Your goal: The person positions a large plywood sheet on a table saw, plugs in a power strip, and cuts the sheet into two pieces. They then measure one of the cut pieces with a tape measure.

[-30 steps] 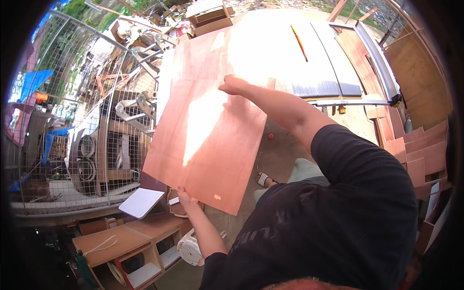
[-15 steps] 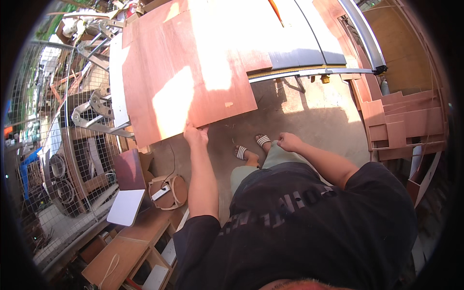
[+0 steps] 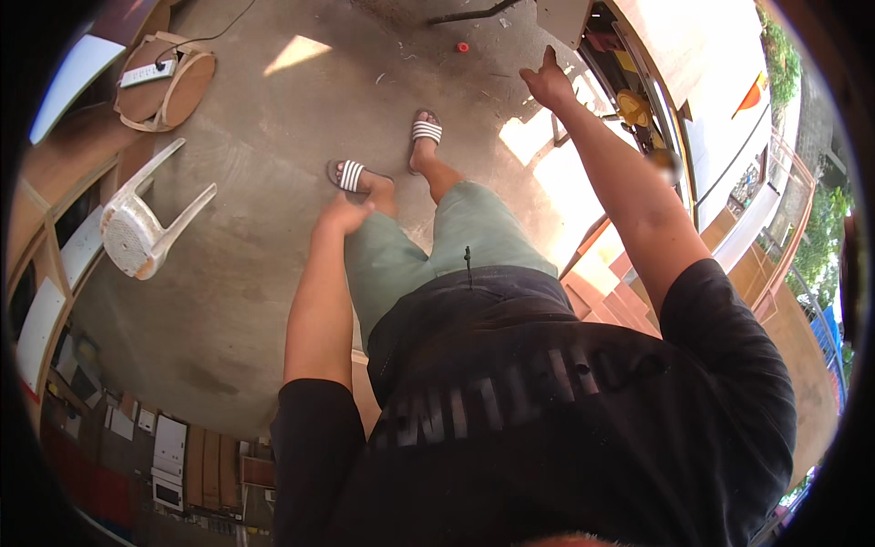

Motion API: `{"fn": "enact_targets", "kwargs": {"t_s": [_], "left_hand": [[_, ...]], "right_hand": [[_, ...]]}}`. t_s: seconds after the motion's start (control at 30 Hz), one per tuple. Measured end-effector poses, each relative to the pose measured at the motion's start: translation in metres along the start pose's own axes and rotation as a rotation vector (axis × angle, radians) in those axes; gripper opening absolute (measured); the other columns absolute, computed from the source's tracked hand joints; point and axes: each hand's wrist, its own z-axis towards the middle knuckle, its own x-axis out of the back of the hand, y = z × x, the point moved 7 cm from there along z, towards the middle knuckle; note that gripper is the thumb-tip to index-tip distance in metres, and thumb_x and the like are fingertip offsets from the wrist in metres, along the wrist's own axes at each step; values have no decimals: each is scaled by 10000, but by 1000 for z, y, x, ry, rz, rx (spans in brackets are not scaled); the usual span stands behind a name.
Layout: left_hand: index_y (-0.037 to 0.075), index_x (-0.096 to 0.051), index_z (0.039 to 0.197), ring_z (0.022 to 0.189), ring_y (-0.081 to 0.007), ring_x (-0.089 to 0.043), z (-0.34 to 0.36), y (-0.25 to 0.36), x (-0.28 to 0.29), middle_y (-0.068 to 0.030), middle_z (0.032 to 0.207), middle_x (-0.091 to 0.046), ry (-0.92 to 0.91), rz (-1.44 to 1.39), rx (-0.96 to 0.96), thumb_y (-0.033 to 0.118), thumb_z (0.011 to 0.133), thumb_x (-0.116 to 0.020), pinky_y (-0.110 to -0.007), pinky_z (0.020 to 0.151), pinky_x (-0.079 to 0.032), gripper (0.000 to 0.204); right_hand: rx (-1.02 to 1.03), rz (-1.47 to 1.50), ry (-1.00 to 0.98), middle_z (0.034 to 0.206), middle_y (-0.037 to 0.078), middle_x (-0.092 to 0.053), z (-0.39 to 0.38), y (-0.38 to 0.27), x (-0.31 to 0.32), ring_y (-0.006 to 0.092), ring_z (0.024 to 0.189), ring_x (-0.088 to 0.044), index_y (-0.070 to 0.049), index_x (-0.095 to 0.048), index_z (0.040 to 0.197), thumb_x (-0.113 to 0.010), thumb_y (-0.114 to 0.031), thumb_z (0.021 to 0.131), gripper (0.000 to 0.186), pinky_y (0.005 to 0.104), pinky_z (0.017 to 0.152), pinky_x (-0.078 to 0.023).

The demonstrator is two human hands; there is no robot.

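Observation:
My right hand (image 3: 550, 84) reaches forward with its index finger and thumb apart, and nothing is in it. Close to its fingertips is the corner of a wooden board (image 3: 562, 20) at the top of the view; I cannot tell whether they touch. My left hand (image 3: 344, 215) hangs low beside my green shorts, just in front of a striped slipper (image 3: 350, 176). Its thumb stands apart and it holds nothing visible; the other fingers are partly hidden.
A white plastic stool (image 3: 137, 232) lies tipped over at left. Beyond it a power strip (image 3: 148, 73) rests on a round wooden stool (image 3: 187, 87). A long saw table (image 3: 670, 118) with a yellow part (image 3: 633, 108) runs along the right. A red ring (image 3: 463, 46) lies on the concrete floor.
My left hand has let go of the plywood sheet's edge and dropped to my side. My right hand has moved forward and opened. My body has turned left, shifting the table to the right.

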Motion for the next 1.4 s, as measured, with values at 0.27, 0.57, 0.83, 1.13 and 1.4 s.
{"fn": "enact_targets", "kwargs": {"t_s": [0.27, 0.57, 0.83, 1.13, 1.4], "left_hand": [[-34, -324, 1445, 1223, -305, -531, -26, -86, -141, -213, 1358, -510, -396, -1100, 60, 510, 890, -610, -435, 973, -458, 827], [-130, -364, 1370, 1163, -330, -575, -7, -108, -152, -264, 1337, -510, -238, -1083, -10, 467, 849, -679, -404, 974, -462, 853], [-125, -414, 1345, 1215, -340, -541, -8, -115, -152, -259, 1303, -547, 1, -967, 18, 370, 901, -616, -378, 1015, -422, 694], [89, -487, 1399, 1093, -361, -607, -81, -190, -149, -161, 1142, -677, -40, -753, 149, 264, 904, -509, -462, 930, -454, 526], [82, -276, 1505, 1346, -366, -413, -158, -129, -124, -169, 1502, -382, -363, -1825, -18, 757, 902, -234, -524, 1093, -316, 906]], "right_hand": [[-416, -205, 195, 1478, 355, -203, 51, 46, 11, 458, 1355, -331, 7, 20, 1500, -620, -348, 787, 1022, 514, 1099, -335], [-356, -320, 213, 1475, 254, -356, 39, 48, 51, 362, 1323, -443, -83, -22, 1532, -616, -298, 785, 979, 458, 1107, -362], [-400, -298, 272, 1519, 254, -297, 46, 61, 47, 373, 1345, -420, -71, -27, 1533, -575, -275, 763, 966, 423, 1119, -344], [147, -72, -315, 1273, 320, -544, -50, 22, -45, 418, 1211, -534, 27, -480, 1356, -601, -305, 792, 666, 423, 1022, -432], [734, -284, -574, 1186, 198, -636, -193, -115, -137, 371, 1123, -593, -43, -661, 1136, -523, -351, 865, 433, 416, 979, -460]]}}
